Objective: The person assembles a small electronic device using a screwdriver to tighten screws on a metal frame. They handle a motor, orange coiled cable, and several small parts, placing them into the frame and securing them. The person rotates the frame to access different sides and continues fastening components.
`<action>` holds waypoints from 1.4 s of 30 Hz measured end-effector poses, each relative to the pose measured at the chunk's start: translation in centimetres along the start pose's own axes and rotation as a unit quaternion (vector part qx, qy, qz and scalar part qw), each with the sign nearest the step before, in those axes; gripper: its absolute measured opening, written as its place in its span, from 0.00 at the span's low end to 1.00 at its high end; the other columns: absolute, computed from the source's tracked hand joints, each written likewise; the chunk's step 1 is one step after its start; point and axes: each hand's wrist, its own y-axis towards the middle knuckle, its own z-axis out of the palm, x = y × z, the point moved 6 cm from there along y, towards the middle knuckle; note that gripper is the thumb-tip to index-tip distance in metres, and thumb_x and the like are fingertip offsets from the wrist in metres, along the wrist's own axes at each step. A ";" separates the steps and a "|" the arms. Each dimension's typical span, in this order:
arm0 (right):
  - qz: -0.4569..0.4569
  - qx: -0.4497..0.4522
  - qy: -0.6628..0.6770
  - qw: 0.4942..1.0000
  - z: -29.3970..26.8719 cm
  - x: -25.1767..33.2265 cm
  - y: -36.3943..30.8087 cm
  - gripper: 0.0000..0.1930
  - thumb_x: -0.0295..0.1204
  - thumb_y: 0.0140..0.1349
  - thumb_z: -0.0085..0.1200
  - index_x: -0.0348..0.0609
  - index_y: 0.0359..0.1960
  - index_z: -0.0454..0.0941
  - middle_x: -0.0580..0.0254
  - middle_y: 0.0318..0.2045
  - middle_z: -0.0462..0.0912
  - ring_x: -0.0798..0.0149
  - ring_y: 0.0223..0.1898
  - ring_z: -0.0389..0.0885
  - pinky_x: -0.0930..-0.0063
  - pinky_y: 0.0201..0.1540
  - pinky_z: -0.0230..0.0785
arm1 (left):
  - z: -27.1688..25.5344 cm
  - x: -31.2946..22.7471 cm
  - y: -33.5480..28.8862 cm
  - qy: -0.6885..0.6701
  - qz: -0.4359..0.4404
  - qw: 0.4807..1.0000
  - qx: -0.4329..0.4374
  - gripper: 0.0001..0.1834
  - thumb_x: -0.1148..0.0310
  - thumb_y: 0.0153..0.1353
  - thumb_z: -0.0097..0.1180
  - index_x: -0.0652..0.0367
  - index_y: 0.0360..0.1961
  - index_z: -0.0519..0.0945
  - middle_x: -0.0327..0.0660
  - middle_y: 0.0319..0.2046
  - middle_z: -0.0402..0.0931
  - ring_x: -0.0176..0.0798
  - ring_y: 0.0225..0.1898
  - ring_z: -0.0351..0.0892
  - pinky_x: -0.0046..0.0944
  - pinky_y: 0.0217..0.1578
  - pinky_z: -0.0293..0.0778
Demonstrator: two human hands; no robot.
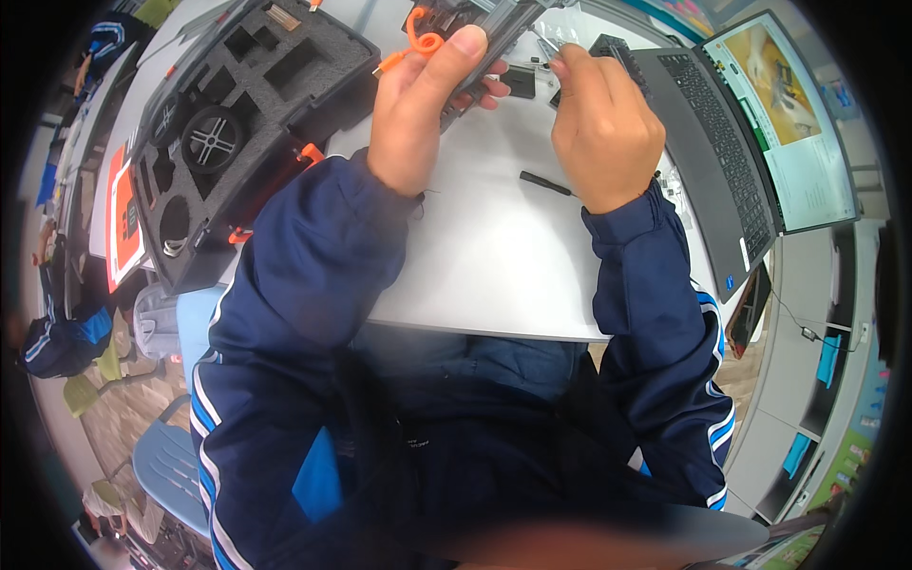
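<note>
My left hand [418,119] is closed around a grey metal bar [494,38] with grooved sides, the thumb pressed along its top. Against that hand sits a curled orange strap-like piece [421,40]; whether it is fixed to the bar I cannot tell. Beside the bar's far end my right hand [608,128] is closed in a pinch on a thin silvery rod [545,42], mostly hidden by the fingers. Below my right hand, a slim black stick-like tool [546,182] lies on the white table [475,247].
At left stands an open black case [328,104] with grey foam cut-outs, holding black spoked wheels [211,139]. An open laptop [717,142] takes up the right side. Dark parts [519,82] lie beyond my hands. A blue chair [171,465] is at lower left.
</note>
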 end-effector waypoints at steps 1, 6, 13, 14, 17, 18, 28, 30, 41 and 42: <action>0.019 0.018 0.044 0.999 0.2 -0.2 0.0 0.04 0.25 0.60 0.59 0.39 0.36 0.80 0.62 0.23 0.79 0.62 0.21 0.76 0.71 0.25 0.68 | 0.0 0.1 0.0 -0.003 -0.004 1.000 -0.004 0.35 0.41 0.67 0.41 0.67 0.54 0.75 0.49 0.43 0.80 0.39 0.42 0.80 0.38 0.45 0.72; 0.214 0.156 0.359 0.895 1.3 -2.8 0.5 0.05 0.27 0.64 0.54 0.39 0.35 0.79 0.66 0.22 0.75 0.71 0.19 0.72 0.74 0.22 0.66 | -0.3 0.4 0.1 -0.080 -0.003 0.997 0.001 0.26 0.49 0.61 0.59 0.65 0.45 0.79 0.42 0.38 0.79 0.34 0.38 0.78 0.34 0.42 0.70; 0.425 0.354 0.759 0.342 2.8 -3.6 -1.6 0.14 0.35 0.73 0.44 0.33 0.45 0.73 0.75 0.20 0.66 0.85 0.13 0.47 0.89 0.13 0.38 | 0.1 0.2 0.0 -0.070 0.084 0.994 0.021 0.23 0.56 0.60 0.63 0.66 0.46 0.76 0.41 0.36 0.78 0.34 0.38 0.78 0.35 0.42 0.72; 0.434 0.356 0.759 0.329 3.1 -3.4 -1.7 0.14 0.35 0.73 0.44 0.34 0.45 0.73 0.74 0.21 0.66 0.85 0.13 0.47 0.88 0.13 0.38 | -0.1 0.1 0.1 -0.054 0.088 0.995 0.010 0.23 0.57 0.60 0.63 0.66 0.46 0.76 0.41 0.36 0.78 0.34 0.38 0.78 0.34 0.42 0.72; 0.419 0.304 0.702 0.489 2.8 -3.5 -1.3 0.12 0.34 0.71 0.48 0.36 0.42 0.75 0.75 0.21 0.67 0.84 0.14 0.54 0.86 0.15 0.46 | -0.2 -0.1 0.1 -0.070 0.067 0.995 0.023 0.23 0.56 0.60 0.63 0.66 0.46 0.76 0.41 0.36 0.78 0.34 0.38 0.77 0.34 0.41 0.72; 0.402 0.282 0.639 0.592 2.8 -3.8 -1.0 0.10 0.33 0.70 0.50 0.38 0.40 0.75 0.74 0.21 0.68 0.83 0.15 0.57 0.84 0.16 0.49 | -0.3 -0.2 0.1 -0.076 0.061 0.995 0.017 0.23 0.56 0.60 0.62 0.66 0.46 0.76 0.41 0.36 0.78 0.34 0.38 0.77 0.34 0.41 0.72; 0.034 0.018 0.035 0.999 0.4 -0.4 -0.3 0.02 0.26 0.55 0.60 0.46 0.28 0.78 0.65 0.22 0.72 0.59 0.21 0.78 0.69 0.23 0.70 | -0.1 0.5 0.2 -0.060 0.029 0.997 -0.029 0.29 0.44 0.63 0.52 0.65 0.42 0.80 0.41 0.35 0.80 0.33 0.35 0.78 0.31 0.39 0.67; 0.065 0.041 0.103 0.992 0.3 -0.8 0.0 0.02 0.27 0.59 0.58 0.45 0.31 0.79 0.63 0.22 0.75 0.58 0.20 0.78 0.66 0.23 0.69 | -0.2 0.4 0.2 -0.022 0.026 0.999 -0.002 0.31 0.43 0.65 0.48 0.65 0.46 0.78 0.46 0.39 0.80 0.36 0.37 0.78 0.35 0.42 0.69; 0.311 0.268 0.545 0.731 2.4 -3.5 -0.9 0.15 0.38 0.71 0.47 0.40 0.33 0.79 0.76 0.20 0.70 0.79 0.14 0.59 0.80 0.17 0.54 | -0.2 0.2 0.3 -0.045 0.043 0.997 0.049 0.25 0.51 0.63 0.56 0.66 0.46 0.77 0.44 0.39 0.79 0.34 0.38 0.77 0.36 0.43 0.71; 0.369 0.303 0.597 0.644 2.9 -3.6 -1.5 0.15 0.38 0.72 0.46 0.40 0.34 0.78 0.77 0.20 0.68 0.81 0.14 0.56 0.81 0.17 0.51 | -0.2 0.2 0.4 -0.046 0.055 0.996 0.054 0.25 0.52 0.63 0.56 0.66 0.47 0.77 0.44 0.39 0.79 0.35 0.39 0.77 0.36 0.43 0.72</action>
